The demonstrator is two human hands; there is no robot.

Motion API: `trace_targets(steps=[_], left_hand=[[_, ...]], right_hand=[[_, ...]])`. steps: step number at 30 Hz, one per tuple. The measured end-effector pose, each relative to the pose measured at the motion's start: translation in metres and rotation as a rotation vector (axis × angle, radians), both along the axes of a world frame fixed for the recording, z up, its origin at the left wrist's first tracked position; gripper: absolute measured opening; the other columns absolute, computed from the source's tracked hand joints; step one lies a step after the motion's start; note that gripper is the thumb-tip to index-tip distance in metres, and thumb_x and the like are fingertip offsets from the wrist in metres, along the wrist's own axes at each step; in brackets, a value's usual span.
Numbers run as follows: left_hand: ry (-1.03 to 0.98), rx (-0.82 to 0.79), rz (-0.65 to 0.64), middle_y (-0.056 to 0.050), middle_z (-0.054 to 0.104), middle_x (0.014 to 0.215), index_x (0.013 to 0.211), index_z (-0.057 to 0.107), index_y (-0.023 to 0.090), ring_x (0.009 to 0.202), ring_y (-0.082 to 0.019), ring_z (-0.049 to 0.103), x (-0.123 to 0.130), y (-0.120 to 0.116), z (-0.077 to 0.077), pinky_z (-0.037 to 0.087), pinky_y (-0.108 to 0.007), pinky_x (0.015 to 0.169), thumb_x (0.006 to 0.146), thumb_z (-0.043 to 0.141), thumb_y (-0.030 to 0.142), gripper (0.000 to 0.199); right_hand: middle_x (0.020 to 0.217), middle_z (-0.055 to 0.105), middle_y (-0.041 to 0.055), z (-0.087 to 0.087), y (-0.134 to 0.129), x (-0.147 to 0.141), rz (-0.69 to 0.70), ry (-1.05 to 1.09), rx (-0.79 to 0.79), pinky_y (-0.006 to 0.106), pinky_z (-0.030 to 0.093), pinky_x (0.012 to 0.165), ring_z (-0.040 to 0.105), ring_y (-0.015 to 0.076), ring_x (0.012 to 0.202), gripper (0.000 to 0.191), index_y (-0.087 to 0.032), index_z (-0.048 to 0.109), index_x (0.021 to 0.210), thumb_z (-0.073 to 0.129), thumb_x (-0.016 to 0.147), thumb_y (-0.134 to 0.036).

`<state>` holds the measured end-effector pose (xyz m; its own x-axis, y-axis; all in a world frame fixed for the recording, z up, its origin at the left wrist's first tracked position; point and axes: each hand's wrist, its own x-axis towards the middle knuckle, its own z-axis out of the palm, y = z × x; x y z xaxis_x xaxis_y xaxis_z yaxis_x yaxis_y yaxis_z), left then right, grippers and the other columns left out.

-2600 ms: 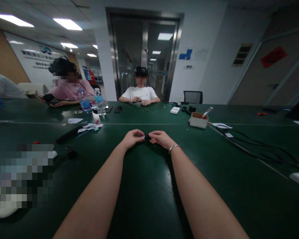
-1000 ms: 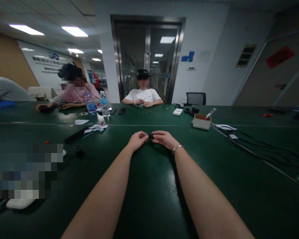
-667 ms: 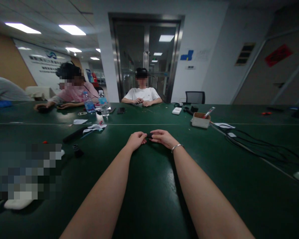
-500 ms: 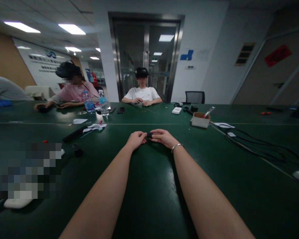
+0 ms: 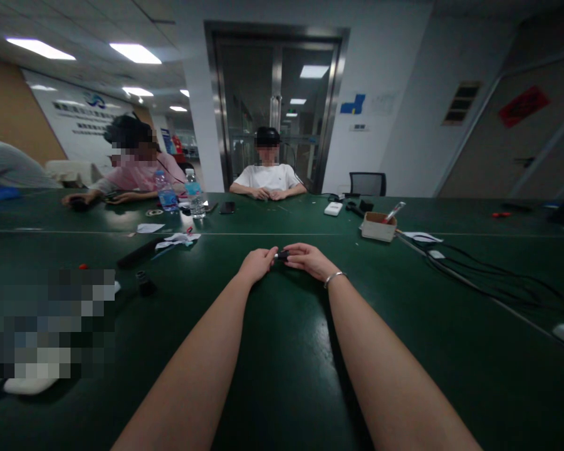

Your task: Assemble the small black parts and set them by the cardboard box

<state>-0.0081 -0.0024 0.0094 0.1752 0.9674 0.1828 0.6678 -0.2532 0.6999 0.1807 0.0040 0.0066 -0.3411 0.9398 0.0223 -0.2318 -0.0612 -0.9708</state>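
Over the middle of the green table [image 5: 282, 351], both hands meet at a small dark object [image 5: 283, 255] with a light, metallic-looking end on its left side. My right hand [image 5: 308, 260], with a silver bracelet at the wrist, pinches the dark part between thumb and fingers. The fingers of my left hand [image 5: 258, 264] are closed at the light end. Whether they grip that end or something else too small to see cannot be made out.
Ahead on the left lie crumpled paper [image 5: 176, 240], a long dark object [image 5: 140, 252] and a small black item [image 5: 145, 284]. Bottles [image 5: 195, 197] stand farther back. A small box [image 5: 378, 227] and black cables [image 5: 489, 269] are on the right. Two people sit across.
A light end of the small object now shows between my hands, which are slightly farther apart. The hands have otherwise hardly moved.
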Motion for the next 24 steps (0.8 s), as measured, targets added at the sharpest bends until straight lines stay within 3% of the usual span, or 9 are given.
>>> trace_targets(steps=[9,18,24], left_hand=[[0.052,-0.033,0.039,-0.005,0.058,0.061,0.061,0.056,0.018,0.057,-0.017,0.050,0.0020,-0.0025,0.0064,0.027,-0.028,0.054,0.084,0.027,0.062,0.058],[0.068,-0.049,0.050,-0.006,0.059,0.062,0.061,0.057,0.018,0.056,-0.018,0.050,0.0025,0.0020,0.0057,0.029,-0.029,0.055,0.084,0.027,0.063,0.059],[0.030,-0.043,0.029,-0.005,0.059,0.062,0.062,0.055,0.018,0.056,-0.017,0.051,0.0005,-0.0003,0.0035,0.030,-0.028,0.055,0.085,0.025,0.062,0.058]], right_hand=[[0.092,0.069,0.0055,-0.0017,-0.0003,0.0008,0.008,-0.009,0.021,0.032,0.054,0.089,0.069,0.0135,0.081,0.028,-0.015,0.066,0.092,0.069,0.069,0.001],[0.090,0.069,0.0046,-0.0009,-0.0016,-0.0011,-0.013,-0.043,0.042,0.023,0.058,0.076,0.069,0.0108,0.073,0.031,-0.014,0.067,0.090,0.067,0.066,0.005],[0.085,0.070,0.0064,0.0023,-0.0031,-0.0036,-0.002,-0.027,0.006,0.023,0.059,0.071,0.070,0.0128,0.072,0.023,-0.012,0.067,0.093,0.065,0.073,0.001]])
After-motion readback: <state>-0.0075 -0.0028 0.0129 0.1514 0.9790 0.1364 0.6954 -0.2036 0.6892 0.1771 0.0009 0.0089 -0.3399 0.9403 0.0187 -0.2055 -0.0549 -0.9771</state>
